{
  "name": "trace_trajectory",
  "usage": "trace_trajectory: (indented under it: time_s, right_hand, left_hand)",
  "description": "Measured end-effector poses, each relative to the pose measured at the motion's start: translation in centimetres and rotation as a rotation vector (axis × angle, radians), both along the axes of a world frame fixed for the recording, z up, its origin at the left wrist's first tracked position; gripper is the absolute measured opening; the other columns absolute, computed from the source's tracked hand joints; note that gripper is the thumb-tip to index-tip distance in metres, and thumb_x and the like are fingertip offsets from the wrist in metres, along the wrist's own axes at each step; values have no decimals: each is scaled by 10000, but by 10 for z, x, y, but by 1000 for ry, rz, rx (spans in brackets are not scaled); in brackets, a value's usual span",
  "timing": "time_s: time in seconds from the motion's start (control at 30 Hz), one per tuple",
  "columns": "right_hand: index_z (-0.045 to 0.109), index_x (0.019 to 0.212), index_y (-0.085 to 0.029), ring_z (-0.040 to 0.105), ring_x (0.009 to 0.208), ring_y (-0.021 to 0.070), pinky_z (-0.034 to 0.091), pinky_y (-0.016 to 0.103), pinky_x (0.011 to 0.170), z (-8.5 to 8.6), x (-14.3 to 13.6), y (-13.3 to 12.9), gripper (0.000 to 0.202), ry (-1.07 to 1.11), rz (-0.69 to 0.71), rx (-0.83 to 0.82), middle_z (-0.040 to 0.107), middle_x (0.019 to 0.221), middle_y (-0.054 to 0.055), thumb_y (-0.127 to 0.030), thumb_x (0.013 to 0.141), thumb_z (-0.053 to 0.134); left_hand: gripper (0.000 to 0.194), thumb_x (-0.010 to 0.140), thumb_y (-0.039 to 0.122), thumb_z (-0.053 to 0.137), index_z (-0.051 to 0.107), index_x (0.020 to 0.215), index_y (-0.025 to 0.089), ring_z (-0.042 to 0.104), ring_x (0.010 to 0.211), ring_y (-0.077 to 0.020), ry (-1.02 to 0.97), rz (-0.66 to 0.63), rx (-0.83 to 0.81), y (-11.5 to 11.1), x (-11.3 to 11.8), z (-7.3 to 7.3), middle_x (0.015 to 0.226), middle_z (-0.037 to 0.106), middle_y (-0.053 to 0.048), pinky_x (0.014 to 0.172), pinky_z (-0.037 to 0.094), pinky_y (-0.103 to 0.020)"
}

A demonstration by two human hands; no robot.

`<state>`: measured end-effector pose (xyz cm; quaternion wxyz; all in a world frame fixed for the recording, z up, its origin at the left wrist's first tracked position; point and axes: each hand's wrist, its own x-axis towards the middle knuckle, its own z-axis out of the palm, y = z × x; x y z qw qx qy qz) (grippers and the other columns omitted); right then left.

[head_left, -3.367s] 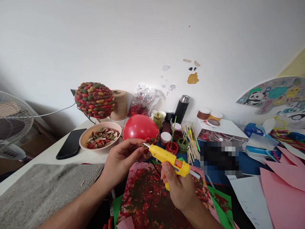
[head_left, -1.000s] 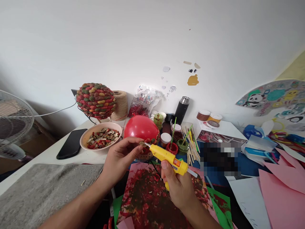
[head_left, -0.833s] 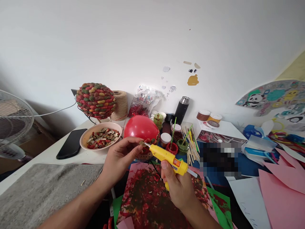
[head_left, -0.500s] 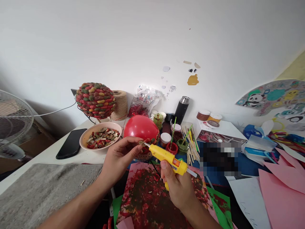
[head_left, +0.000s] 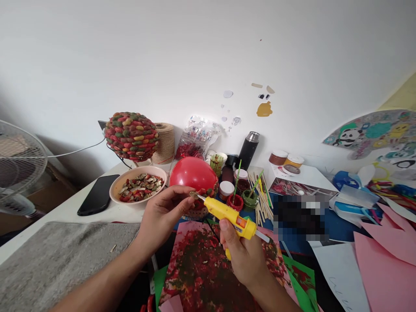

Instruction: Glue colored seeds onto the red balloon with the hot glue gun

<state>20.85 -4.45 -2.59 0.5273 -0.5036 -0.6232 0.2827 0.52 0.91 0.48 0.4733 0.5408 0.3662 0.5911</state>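
Note:
Between thumb and fingertips, my left hand (head_left: 164,212) pinches a small painted pistachio shell (head_left: 193,196), its hollow turned toward the nozzle. My right hand (head_left: 245,255) is wrapped round the handle of a yellow glue gun (head_left: 221,211), a clear glue stick (head_left: 262,236) poking out of its back. The nozzle tip meets the shell or is very close to it. Just behind the fingers, a red balloon (head_left: 191,172) rests with a band of coloured shells (head_left: 211,192) around its lower part. A pale pink bowl (head_left: 114,194) of painted shells stands to the left.
A shell-covered ball (head_left: 131,136) stands behind the bowl, near twine (head_left: 164,143). A phone (head_left: 97,195) lies left. Paint jars (head_left: 249,200), wooden sticks (head_left: 264,201) and a black flask (head_left: 249,149) stand beyond the glue gun. Paint-smeared pink paper (head_left: 208,268) lies below my hands.
The view has shifted very slightly. Both hands, the shell and the glue gun stay in nearly the same place.

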Motion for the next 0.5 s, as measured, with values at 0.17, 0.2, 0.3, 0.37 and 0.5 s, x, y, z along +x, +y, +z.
trace_trajectory:
  time_s: [0.17,0.2,0.3,0.37,0.5]
  right_hand:
    - [668,702,-233,442,403,148,376,275,408,0,0,1,664,13,-1,18,457,488,-41,-748,1088,503]
    - [667,700,-232,444,406,147,381,275,413,0,0,1,663,16,-4,20,461,491,-40,-747,1087,509]
    - [665,693,-235,451,409,150,395,275,418,0,0,1,664,14,-11,20,470,490,-37,-750,1084,515]
    - [656,689,-238,455,409,151,387,273,411,0,0,1,670,6,-12,17,471,489,-36,-757,1085,504]
    - [626,667,-245,455,411,151,369,270,400,0,0,0,691,-23,-24,13,464,490,-35,-773,1086,473]
  left_hand:
    - [305,851,454,934,841,990,198,819,753,-201,9,16,3,0,0,0,917,876,-65,730,700,-281]
    - [313,849,459,933,839,992,197,824,758,-210,16,22,2,0,-1,0,918,876,-69,731,704,-291]
    - [318,852,464,928,835,997,197,829,766,-220,31,35,3,-1,-1,1,922,876,-72,733,709,-303]
    - [315,854,467,926,832,992,201,829,753,-218,26,34,7,-1,-1,1,909,874,-67,718,709,-300]
    - [327,847,481,929,828,986,203,835,744,-229,21,34,12,0,-1,1,901,875,-67,708,715,-316]
